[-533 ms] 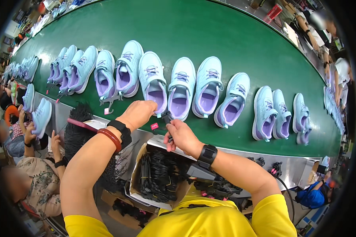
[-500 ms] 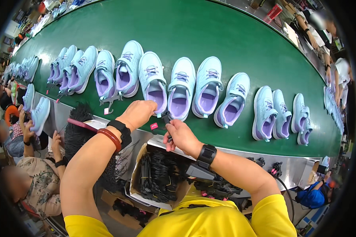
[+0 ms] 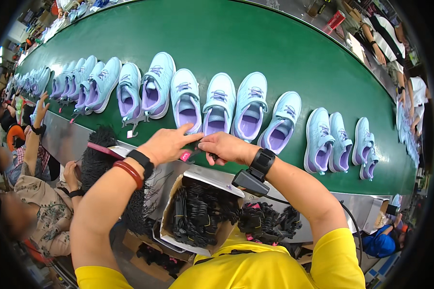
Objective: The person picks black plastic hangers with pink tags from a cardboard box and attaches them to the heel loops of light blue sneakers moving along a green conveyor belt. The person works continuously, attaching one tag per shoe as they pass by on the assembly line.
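On a busy factory floor, a long green work surface (image 3: 275, 43) bears a row of light-blue and lilac shoes, while co-workers (image 3: 43, 204) sit along the left edge and others stand across at the right. From the head view, a person in a yellow shirt (image 3: 248, 269) works at the middle pair of shoes (image 3: 220, 91), whose heels face the near edge. The left hand (image 3: 168, 144) has its index finger stretched to the left shoe's heel; whether it grips anything cannot be told. The right hand (image 3: 226, 147) pinches a black hanger (image 3: 213, 156), which lies between the two hands just below the heels, a pink tag (image 3: 185, 155) beside it.

To the left, the neighbouring pair (image 3: 160, 72) has a hanger with a pale tag (image 3: 129, 134) at its heels, and dark hooks show near pairs farther along; these appear finished. The middle pair looks partly done, its hanger's fastening hidden by fingers. To the right, the next pair (image 3: 251, 89) and those beyond show no hangers, and seem left to do. Below, a white carton (image 3: 214, 177) holds bundled black hangers (image 3: 188, 212), with more heaped beside it.
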`<action>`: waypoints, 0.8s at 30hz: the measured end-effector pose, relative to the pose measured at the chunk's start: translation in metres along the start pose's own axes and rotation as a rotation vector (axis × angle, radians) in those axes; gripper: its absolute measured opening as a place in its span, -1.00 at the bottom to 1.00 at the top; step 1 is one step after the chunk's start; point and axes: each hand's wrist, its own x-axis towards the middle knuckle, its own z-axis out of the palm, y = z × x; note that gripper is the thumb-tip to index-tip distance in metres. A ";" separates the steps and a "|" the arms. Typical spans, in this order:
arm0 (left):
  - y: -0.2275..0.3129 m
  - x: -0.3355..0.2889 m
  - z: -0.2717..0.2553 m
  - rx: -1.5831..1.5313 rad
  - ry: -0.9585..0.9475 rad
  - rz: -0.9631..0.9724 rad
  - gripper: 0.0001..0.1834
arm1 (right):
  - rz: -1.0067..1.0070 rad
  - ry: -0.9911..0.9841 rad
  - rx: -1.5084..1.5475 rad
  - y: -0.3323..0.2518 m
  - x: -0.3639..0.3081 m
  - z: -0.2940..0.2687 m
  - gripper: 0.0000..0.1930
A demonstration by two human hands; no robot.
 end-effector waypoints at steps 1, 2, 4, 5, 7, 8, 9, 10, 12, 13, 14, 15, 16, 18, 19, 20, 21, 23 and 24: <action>-0.004 0.002 0.014 0.001 0.017 -0.023 -0.47 | -0.007 -0.003 -0.082 -0.007 -0.003 0.001 -0.73; -0.006 0.006 0.022 -0.002 0.035 -0.033 -0.46 | -0.187 0.218 -0.269 0.000 0.001 -0.006 -0.74; -0.002 0.006 0.018 -0.020 0.028 -0.115 -0.53 | -0.551 0.649 -0.643 0.028 0.013 -0.030 -0.74; 0.002 0.002 0.012 -0.027 0.013 -0.153 -0.55 | -0.581 0.585 -0.726 0.032 0.011 -0.038 -0.77; 0.005 -0.002 0.010 -0.036 -0.047 -0.223 -0.54 | -0.537 0.431 -0.943 0.054 0.004 -0.032 -0.78; 0.001 -0.006 0.011 -0.050 -0.075 -0.228 -0.52 | -0.521 0.358 -1.052 0.057 0.002 -0.028 -0.79; -0.004 -0.009 0.015 -0.064 -0.102 -0.233 -0.49 | -0.504 0.298 -1.140 0.055 0.006 -0.029 -0.76; -0.007 -0.010 0.016 -0.078 -0.130 -0.238 -0.47 | -0.514 0.341 -1.206 0.053 0.009 -0.029 -0.76; -0.009 -0.012 0.018 -0.075 -0.175 -0.267 -0.48 | -0.538 0.412 -1.334 0.036 0.011 -0.022 -0.76; -0.010 -0.013 0.018 -0.074 -0.198 -0.281 -0.49 | -0.560 0.430 -1.401 0.026 0.009 -0.023 -0.78; -0.009 -0.013 0.019 -0.093 -0.193 -0.292 -0.50 | -0.576 0.445 -1.465 0.017 0.006 -0.024 -0.81; -0.008 -0.011 0.019 -0.111 -0.188 -0.303 -0.51 | -0.593 0.461 -1.529 0.013 0.005 -0.024 -0.83; -0.007 -0.010 0.020 -0.129 -0.182 -0.314 -0.52 | -0.620 0.457 -1.552 0.015 0.006 -0.024 -0.82; -0.003 -0.007 0.020 -0.139 -0.165 -0.312 -0.55 | -0.678 0.458 -1.602 0.017 0.009 -0.026 -0.79; -0.002 -0.006 0.020 -0.143 -0.157 -0.310 -0.56 | -0.675 0.455 -1.590 0.017 0.010 -0.026 -0.84; 0.000 -0.006 0.020 -0.147 -0.151 -0.308 -0.57 | -0.671 0.452 -1.575 0.016 0.010 -0.022 -0.89; 0.001 -0.006 0.020 -0.142 -0.146 -0.314 -0.57 | -0.667 0.450 -1.559 0.016 0.011 -0.019 -0.93; 0.004 -0.004 0.020 -0.129 -0.139 -0.324 -0.59 | -0.641 0.469 -1.599 0.019 0.014 -0.018 -0.95; 0.006 -0.003 0.019 -0.135 -0.147 -0.339 -0.59 | -0.626 0.481 -1.617 0.020 0.015 -0.018 -0.95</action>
